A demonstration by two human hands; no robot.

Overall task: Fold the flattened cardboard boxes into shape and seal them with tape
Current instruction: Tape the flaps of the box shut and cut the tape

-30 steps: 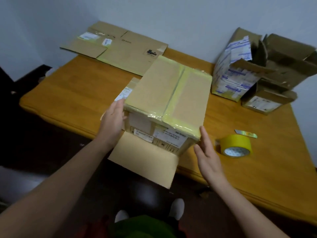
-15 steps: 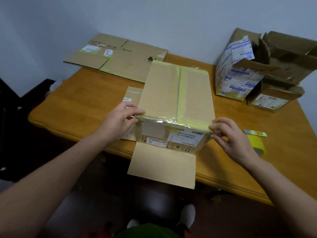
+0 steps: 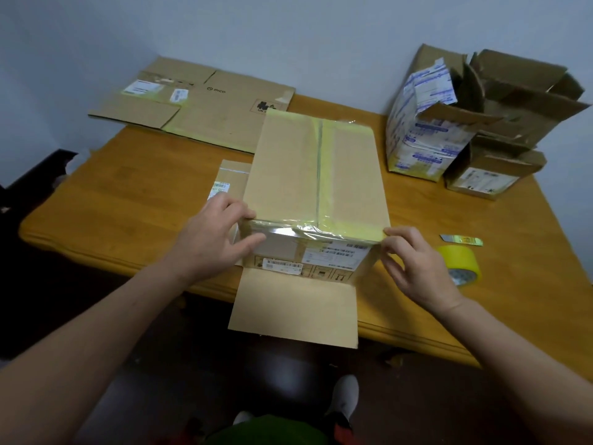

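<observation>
Forearms: left forearm [image 3: 96, 332] and right forearm [image 3: 519, 351] are showing bare.
Clothing: is wearing a green garment [image 3: 266, 431].
Feet: are wearing white shoes [image 3: 345, 396].

The counter [image 3: 128, 203] in front of me is an orange-brown wooden top with a rounded near edge. Items resting directly on it:

A taped box [image 3: 314, 175] stands at mid-counter, against the near edge; its lower front flap projects past that edge. A small flat cardboard piece [image 3: 229, 175] lies just to its left, partly hidden behind it. A large flattened carton [image 3: 218, 114] lies at the far left, overhanging the counter edge. On my right, a yellow tape roll [image 3: 459, 261] lies near the front, with a small cutter [image 3: 462, 240] just beyond it. In the far right corner a blue-printed box [image 3: 420, 136] stands beside a small labelled brown box [image 3: 484, 178].
</observation>
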